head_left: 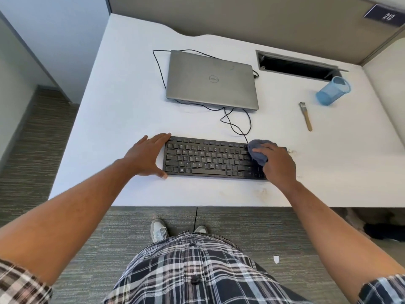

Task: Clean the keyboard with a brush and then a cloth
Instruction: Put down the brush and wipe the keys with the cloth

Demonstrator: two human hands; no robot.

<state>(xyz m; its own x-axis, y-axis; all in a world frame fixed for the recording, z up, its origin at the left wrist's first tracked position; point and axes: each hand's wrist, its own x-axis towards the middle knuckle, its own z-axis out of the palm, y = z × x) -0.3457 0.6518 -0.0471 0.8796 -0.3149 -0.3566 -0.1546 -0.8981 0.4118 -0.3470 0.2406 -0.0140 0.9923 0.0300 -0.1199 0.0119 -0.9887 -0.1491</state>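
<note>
So you're on the cloth half of the job by the look of it. Your right hand (277, 163) is bunched around the blue-grey cloth (258, 151), fingers curled over it, pressing it onto the right end of the keyboard (208, 160), about where the main keys meet the number pad. Your left hand (146, 156) is flat and spread, nothing in it, thumb at the near-left corner and fingertips at the far-left corner, bracing the board so it doesn't slide.

The thing that matters for the next stroke: the keyboard's long axis runs left-right across the desk (109, 128), tilted a bit so the right end sits nearer you. Nearly all the unwiped-looking keys lie to the left of the cloth, between your two hands. So I'd guess the move is a drag leftward along the rows, toward your bracing hand, following that slight slant rather than going straight across. The right hand is the obvious one for it, since it's already got the cloth.

The brush (306, 116) is parked well off to the far right, next to the blue cup (333, 91), lying with its bristles away from you. Looks done with.

Watch the cable (238, 126) leaving the back edge right by the cloth, it could snag.
</note>
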